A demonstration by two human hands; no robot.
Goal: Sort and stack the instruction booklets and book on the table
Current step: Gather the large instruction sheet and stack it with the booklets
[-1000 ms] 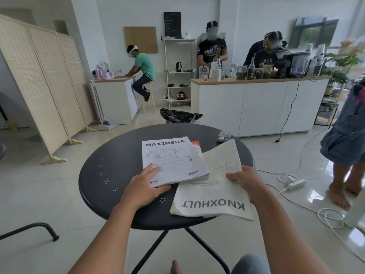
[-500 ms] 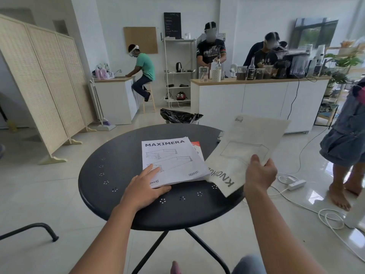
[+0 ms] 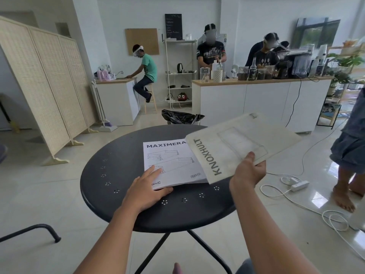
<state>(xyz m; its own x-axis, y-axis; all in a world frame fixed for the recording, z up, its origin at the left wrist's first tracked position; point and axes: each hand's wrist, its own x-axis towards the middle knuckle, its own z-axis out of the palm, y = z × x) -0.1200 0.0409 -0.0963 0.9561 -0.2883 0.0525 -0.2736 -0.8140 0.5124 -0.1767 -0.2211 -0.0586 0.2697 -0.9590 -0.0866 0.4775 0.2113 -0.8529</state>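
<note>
From my remote seat I see my left hand (image 3: pixel 147 189) lying flat with straight fingers on the near left corner of the MAXIMERA booklet (image 3: pixel 171 163), pressing it onto the round black table (image 3: pixel 118 175). That booklet lies face up near the middle of the tabletop, its title toward the far edge. My right hand (image 3: pixel 247 172) grips the KNOXHULT booklet (image 3: pixel 237 143), thumb on top of the cover and the other fingers curled underneath (I cannot see their tips). This booklet is lifted off the table and tilted, its title running sideways along the edge nearest the MAXIMERA booklet; its near left corner overlaps the right edge of that booklet in my view, though I cannot tell whether the two touch. The book is not something I can make out here. Beyond the table sits a bin lined with a black bag (image 3: pixel 181 117), and behind it a white counter (image 3: pixel 256 99) with jars and bottles, where people stand. A folding woven screen (image 3: pixel 45 84) stands to the left, and a white power strip (image 3: pixel 299 184) with its cable lies on the floor to the right, near a barefoot person (image 3: pixel 347 155).
</note>
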